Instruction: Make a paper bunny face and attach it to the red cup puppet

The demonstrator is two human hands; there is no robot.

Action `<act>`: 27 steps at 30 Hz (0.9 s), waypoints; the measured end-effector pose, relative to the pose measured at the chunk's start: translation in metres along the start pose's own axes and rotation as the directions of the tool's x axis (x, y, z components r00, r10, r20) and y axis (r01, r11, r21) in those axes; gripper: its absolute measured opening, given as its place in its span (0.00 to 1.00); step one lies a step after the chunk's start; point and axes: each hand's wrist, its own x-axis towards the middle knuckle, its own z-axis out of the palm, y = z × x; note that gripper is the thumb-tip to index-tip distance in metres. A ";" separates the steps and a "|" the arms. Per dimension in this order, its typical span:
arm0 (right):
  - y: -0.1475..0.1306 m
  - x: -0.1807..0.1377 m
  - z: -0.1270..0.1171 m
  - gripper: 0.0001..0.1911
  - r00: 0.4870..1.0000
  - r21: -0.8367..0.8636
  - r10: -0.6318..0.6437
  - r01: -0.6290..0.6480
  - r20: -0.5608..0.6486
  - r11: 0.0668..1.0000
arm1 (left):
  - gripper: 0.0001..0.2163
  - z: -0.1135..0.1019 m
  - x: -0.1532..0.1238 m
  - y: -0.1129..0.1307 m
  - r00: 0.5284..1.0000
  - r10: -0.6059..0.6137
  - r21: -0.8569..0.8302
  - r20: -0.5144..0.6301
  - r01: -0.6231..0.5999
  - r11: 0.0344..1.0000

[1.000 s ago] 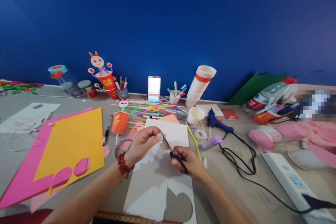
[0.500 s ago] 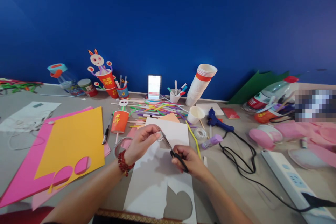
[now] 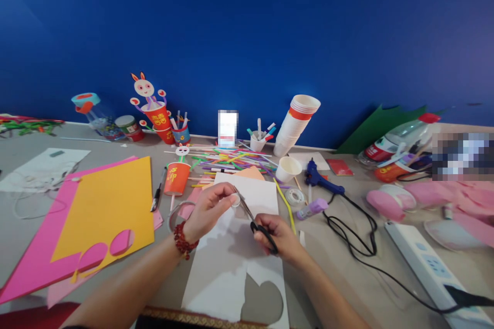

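Observation:
My left hand (image 3: 214, 206) pinches a small white paper piece (image 3: 235, 200) between thumb and fingers, over a white paper sheet (image 3: 216, 262). My right hand (image 3: 278, 239) is closed around the black handles of a pair of scissors (image 3: 264, 235). The blades point up and to the left, with their tips beside the small piece at my left fingertips. Whether the blades touch it I cannot tell. A rounded shape has been cut from the sheet's lower right part, with grey table showing through.
Yellow card (image 3: 111, 200) overlaps pink card (image 3: 36, 267) on the left. An orange paper cup (image 3: 177, 179) stands near a pen (image 3: 157, 193). Behind lie many coloured sticks (image 3: 235, 159). To the right are a glue gun (image 3: 322, 179), its black cord, a glue stick (image 3: 312, 208) and a power strip (image 3: 432, 262).
Almost nothing differs. The white piece and the scissor blades have shifted very slightly, and both hands stay in nearly the same place.

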 end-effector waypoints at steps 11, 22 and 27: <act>-0.001 0.000 0.000 0.31 1.000 -0.011 -0.014 0.014 -0.003 1.000 | 0.10 -0.002 0.000 0.000 1.000 -0.002 0.022 -0.021 0.003 1.000; 0.001 0.000 0.000 0.30 1.000 0.030 0.008 -0.008 0.003 1.000 | 0.10 -0.002 0.001 0.000 1.000 0.021 0.013 -0.007 -0.021 1.000; 0.002 0.001 0.001 0.30 1.000 0.059 0.014 -0.015 0.005 0.998 | 0.09 -0.001 0.001 0.001 0.999 0.033 0.020 0.029 -0.034 0.999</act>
